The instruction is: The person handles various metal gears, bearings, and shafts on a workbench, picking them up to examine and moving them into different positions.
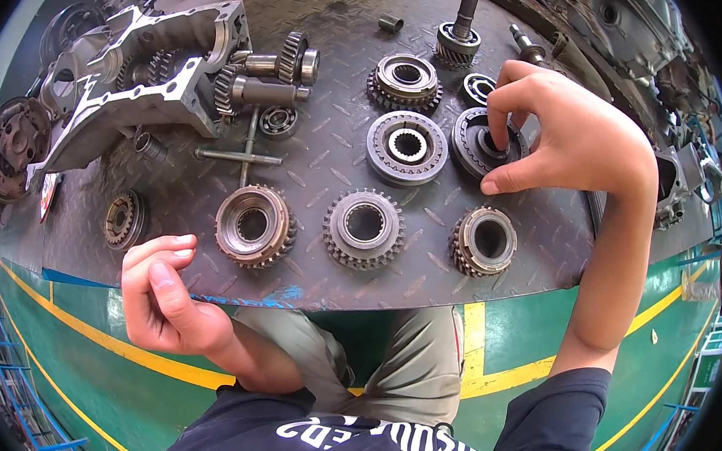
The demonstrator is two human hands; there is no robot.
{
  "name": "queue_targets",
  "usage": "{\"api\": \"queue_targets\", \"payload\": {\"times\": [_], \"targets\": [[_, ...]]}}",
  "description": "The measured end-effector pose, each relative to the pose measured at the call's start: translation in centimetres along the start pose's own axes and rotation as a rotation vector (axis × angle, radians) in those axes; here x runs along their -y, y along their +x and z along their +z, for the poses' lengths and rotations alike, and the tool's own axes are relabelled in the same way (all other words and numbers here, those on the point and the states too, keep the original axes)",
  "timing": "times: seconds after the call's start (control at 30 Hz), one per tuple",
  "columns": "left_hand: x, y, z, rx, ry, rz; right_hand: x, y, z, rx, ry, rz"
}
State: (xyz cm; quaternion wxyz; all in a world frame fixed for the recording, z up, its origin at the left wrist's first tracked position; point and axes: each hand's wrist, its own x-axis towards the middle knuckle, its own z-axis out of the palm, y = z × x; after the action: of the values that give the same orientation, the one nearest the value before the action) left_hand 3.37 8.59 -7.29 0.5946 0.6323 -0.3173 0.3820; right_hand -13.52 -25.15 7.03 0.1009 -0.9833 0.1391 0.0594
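My right hand [568,131] is bent over a dark synchronizer ring [469,145] at the right of the bench, a fingertip inside it and the thumb at its near rim. Whether the ring is lifted I cannot tell. My left hand [173,295] hovers at the bench's front edge, fingers curled, with nothing visible in it. Closest to it are a small ringed gear part [126,220] and a toothed gear [252,225]. Two more gears, one in the middle [364,228] and one at right [484,241], continue that front row. Behind them lie a synchronizer hub [407,148] and a stacked gear [405,83].
At left stands an open gearbox housing [151,94] with geared shafts [274,91] sticking out. A T-shaped bar [243,158] and a ball bearing [278,121] lie beside it. An upright shaft [461,30] and another bearing [479,88] are at the back right.
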Motion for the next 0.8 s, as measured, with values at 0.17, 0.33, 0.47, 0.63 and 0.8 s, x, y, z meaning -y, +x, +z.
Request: {"api": "queue_targets", "payload": {"times": [0.17,0.33,0.47,0.63,0.8], "targets": [[0.0,0.1,-0.1,0.011,-0.014,0.009,0.4,-0.7,1.6,-0.105,0.023,-0.026],[-0.1,0.0,-0.1,0.020,-0.005,0.005,-0.5,-0.2,2.1,-0.137,0.054,-0.112],[0.3,0.0,-0.3,0.034,-0.006,0.030,-1.2,0.5,1.1,-0.076,0.107,-0.134],[0.7,0.0,-0.5,0.054,-0.029,0.060,-4.2,2.0,-0.1,-0.011,0.477,-0.238],[0.6,0.0,-0.7,0.059,-0.054,0.055,-7.2,3.3,0.2,-0.067,0.859,-0.328]]}}
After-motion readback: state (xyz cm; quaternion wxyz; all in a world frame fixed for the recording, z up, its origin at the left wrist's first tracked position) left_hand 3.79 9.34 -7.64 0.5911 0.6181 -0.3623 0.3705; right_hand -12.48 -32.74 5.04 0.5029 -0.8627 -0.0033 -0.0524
